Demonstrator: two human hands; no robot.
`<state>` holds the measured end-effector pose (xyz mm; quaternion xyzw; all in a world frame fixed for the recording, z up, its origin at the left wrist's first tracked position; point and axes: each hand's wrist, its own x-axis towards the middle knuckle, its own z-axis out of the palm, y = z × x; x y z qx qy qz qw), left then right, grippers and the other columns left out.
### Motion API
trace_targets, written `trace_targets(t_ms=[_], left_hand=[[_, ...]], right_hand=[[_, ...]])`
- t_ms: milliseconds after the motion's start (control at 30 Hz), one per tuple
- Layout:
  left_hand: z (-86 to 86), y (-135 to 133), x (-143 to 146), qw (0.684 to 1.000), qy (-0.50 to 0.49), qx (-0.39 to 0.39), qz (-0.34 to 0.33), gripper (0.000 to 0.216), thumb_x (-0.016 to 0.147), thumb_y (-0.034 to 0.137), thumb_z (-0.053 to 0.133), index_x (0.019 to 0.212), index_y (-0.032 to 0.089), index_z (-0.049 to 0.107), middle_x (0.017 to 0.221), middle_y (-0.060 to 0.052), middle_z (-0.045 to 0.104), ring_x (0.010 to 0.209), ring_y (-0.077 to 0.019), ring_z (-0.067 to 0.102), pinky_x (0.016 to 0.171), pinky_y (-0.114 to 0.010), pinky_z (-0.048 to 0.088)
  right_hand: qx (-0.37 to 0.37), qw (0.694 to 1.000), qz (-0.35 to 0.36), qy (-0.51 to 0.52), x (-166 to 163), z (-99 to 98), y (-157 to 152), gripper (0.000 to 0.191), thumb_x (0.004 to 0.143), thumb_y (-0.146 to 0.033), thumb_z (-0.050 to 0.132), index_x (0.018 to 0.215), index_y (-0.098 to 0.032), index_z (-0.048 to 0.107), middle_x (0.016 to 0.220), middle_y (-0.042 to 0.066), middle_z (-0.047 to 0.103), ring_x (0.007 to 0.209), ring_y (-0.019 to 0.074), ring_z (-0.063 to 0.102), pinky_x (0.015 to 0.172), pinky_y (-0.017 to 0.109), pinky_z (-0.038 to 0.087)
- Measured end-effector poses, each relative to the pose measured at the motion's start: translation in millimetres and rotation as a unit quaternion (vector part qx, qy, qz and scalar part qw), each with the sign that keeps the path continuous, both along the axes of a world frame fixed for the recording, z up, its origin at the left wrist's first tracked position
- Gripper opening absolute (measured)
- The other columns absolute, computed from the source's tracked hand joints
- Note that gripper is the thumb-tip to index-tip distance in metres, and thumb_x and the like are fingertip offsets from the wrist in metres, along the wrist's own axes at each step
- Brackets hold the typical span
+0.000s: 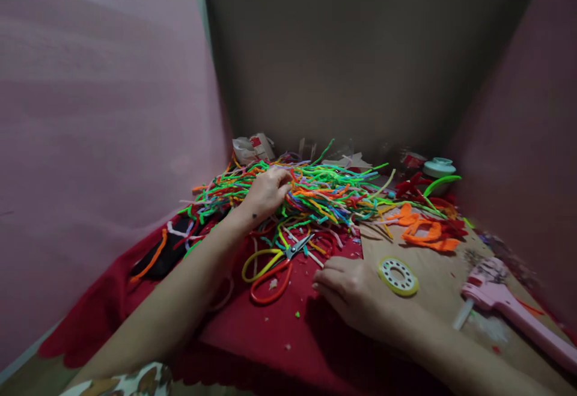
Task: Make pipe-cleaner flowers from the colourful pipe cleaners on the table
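A thick heap of many-coloured pipe cleaners spreads across the back of the table. My left hand reaches into it, fingers pinched among the stems; which one it grips is partly hidden. Lower and to the right, my right hand rests near the red cloth with its fingers curled. A short pale pipe cleaner runs to its fingertips. Between the hands lie scissors with one yellow and one red handle loop, blades slightly apart and pointing up to the right.
On the brown board at right lie a yellow-rimmed tape roll, bent orange pipe cleaners and a pink glue gun. A turquoise lidded container stands at the back right. A black item lies at left. Pink walls flank the table.
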<state>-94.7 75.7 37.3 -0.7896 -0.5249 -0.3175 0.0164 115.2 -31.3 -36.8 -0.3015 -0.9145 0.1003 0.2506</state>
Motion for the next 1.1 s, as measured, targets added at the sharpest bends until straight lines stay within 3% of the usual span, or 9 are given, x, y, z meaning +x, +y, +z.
trace_targets(t_ms=[167, 367, 567, 800, 967, 1100], left_hand=[[-26.6, 14, -22, 0.996, 0.09, 0.007, 0.006, 0.028, 0.072, 0.016, 0.057, 0.1, 0.016, 0.06, 0.098, -0.008, 0.057, 0.098, -0.0232, 0.051, 0.088, -0.038, 0.042], [-48.1, 11, -21, 0.991, 0.131, -0.015, -0.009, 0.019, 0.075, 0.007, 0.047, 0.085, 0.016, 0.061, 0.087, -0.009, 0.056, 0.089, -0.0227, 0.049, 0.08, -0.037, 0.044], [-49.9, 7, -22, 0.992, 0.129, 0.013, -0.009, 0.019, 0.078, 0.009, 0.045, 0.089, 0.015, 0.06, 0.091, -0.01, 0.056, 0.09, -0.0226, 0.048, 0.081, -0.037, 0.045], [-48.3, 1, -18, 0.99, 0.074, 0.118, -0.012, 0.026, 0.079, 0.007, 0.041, 0.097, 0.014, 0.058, 0.1, -0.011, 0.053, 0.099, -0.0221, 0.046, 0.088, -0.036, 0.042], [-47.3, 1, -18, 0.983, 0.074, 0.17, -0.015, 0.022, 0.079, 0.009, 0.044, 0.094, 0.014, 0.058, 0.097, -0.011, 0.052, 0.096, -0.023, 0.046, 0.087, -0.038, 0.042], [-47.1, 5, -21, 0.975, 0.059, 0.214, -0.004, 0.025, 0.08, 0.013, 0.046, 0.103, 0.017, 0.055, 0.103, -0.01, 0.051, 0.101, -0.0233, 0.047, 0.091, -0.038, 0.041]], right_hand=[[0.035, 0.999, 0.005, 0.012, 2, -13.2, -5, 0.023, 0.089, -0.016, 0.042, 0.077, -0.017, 0.062, 0.066, 0.004, 0.06, 0.061, 0.0127, 0.052, 0.055, 0.024, 0.035], [0.043, 0.997, 0.019, 0.06, 1, -19.0, -8, 0.022, 0.088, -0.016, 0.043, 0.08, -0.016, 0.063, 0.06, 0.004, 0.059, 0.055, 0.0133, 0.05, 0.051, 0.025, 0.034], [0.015, 0.996, 0.028, 0.08, 1, -14.2, -9, 0.023, 0.088, -0.015, 0.043, 0.08, -0.014, 0.065, 0.058, 0.005, 0.058, 0.052, 0.0127, 0.05, 0.048, 0.025, 0.033], [-0.012, 0.998, 0.012, 0.053, 6, -13.8, -11, 0.021, 0.088, -0.018, 0.045, 0.083, -0.016, 0.064, 0.061, 0.004, 0.059, 0.056, 0.0124, 0.05, 0.051, 0.025, 0.034], [0.002, 0.999, 0.011, 0.038, 7, -14.6, -8, 0.02, 0.089, -0.022, 0.045, 0.083, -0.016, 0.063, 0.064, 0.003, 0.059, 0.058, 0.0123, 0.05, 0.053, 0.025, 0.035], [0.028, 0.998, 0.022, 0.045, 7, -11.3, -6, 0.019, 0.087, -0.019, 0.046, 0.081, -0.015, 0.063, 0.062, 0.003, 0.061, 0.057, 0.0124, 0.05, 0.052, 0.025, 0.035]])
